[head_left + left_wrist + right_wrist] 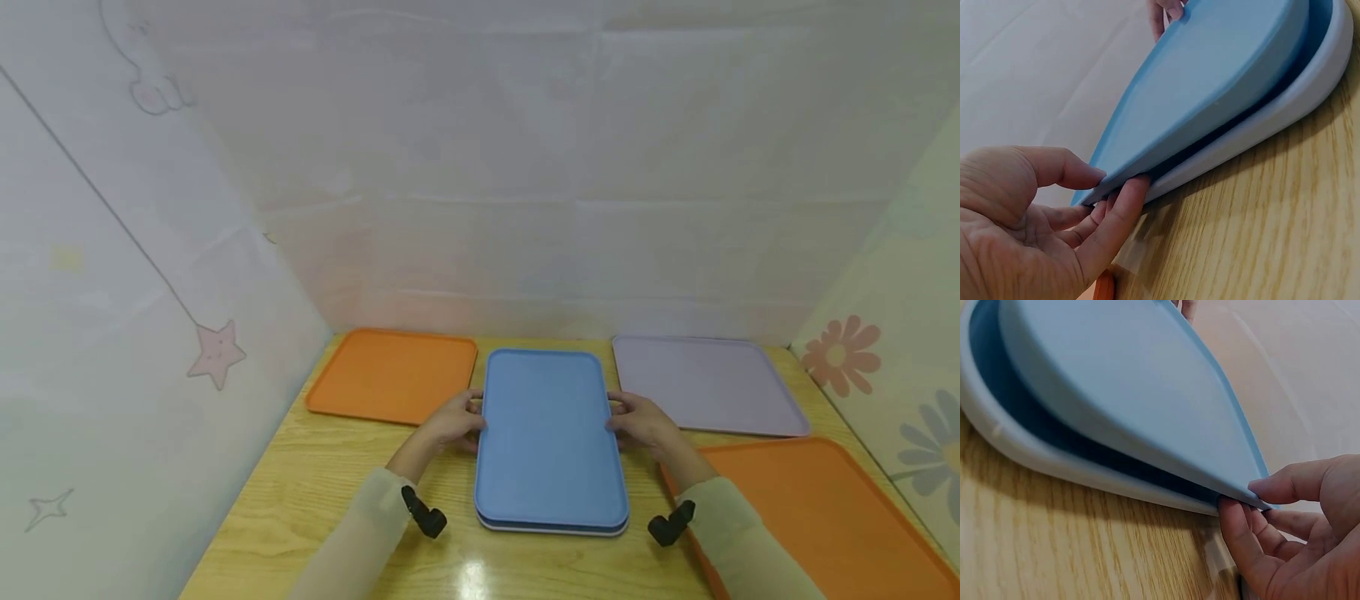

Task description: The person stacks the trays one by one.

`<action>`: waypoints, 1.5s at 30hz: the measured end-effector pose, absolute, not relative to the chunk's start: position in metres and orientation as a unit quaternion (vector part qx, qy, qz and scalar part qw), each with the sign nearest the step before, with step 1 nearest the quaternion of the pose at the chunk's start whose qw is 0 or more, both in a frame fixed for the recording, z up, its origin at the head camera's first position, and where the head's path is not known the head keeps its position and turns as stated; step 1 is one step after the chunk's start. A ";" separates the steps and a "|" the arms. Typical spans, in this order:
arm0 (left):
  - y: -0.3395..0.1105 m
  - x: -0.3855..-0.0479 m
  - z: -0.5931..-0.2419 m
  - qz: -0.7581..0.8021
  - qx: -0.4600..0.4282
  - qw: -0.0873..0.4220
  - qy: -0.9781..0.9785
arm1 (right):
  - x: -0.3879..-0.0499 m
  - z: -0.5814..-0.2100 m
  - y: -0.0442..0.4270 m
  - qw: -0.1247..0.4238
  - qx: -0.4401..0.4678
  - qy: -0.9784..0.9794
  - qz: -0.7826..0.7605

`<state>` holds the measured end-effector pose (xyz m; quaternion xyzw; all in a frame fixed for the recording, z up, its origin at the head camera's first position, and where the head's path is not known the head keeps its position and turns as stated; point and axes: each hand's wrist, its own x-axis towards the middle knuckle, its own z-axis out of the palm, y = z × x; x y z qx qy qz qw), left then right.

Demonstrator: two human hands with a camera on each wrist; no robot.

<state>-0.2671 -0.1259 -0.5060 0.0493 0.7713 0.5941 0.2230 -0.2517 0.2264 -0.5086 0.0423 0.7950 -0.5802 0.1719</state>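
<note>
The blue tray (551, 437) lies straight in front of the person, its long sides running away from the body; the left hand (453, 421) pinches its left long edge and the right hand (641, 421) pinches its right one, nearly opposite each other, a matched grip that probably keeps the tray level; both wrist views show each thumb on the top of the rim with fingers tucked under it, which would let the hands bear its weight and guide it at once; directly beneath the blue tray sits a pale-walled tray (1272, 120), its outline nearly matching, with a dark blue band between the two near the person's end; whether that band is an inner face or another tray I cannot tell; left of the blue tray and toward its far end lies the far orange tray (393, 375); the lilac tray (705, 383) lies to its right, also toward the far end; the near orange tray (832, 508) lies to its right and closer to the person, partly hidden by the right forearm (686, 467); set apart like this, the side trays seem to leave elbow room around it.
</note>
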 end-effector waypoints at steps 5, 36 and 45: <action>-0.127 -0.266 -0.508 0.582 0.036 0.221 0.782 | -0.252 -0.507 0.224 0.176 0.039 0.799 -0.574; -0.114 -0.257 -0.509 0.523 0.027 0.208 0.826 | -0.223 -0.485 0.263 0.164 0.031 0.829 -0.534; -0.113 -0.255 -0.510 0.531 0.040 0.212 0.820 | -0.194 -0.474 0.314 0.141 0.036 0.835 -0.531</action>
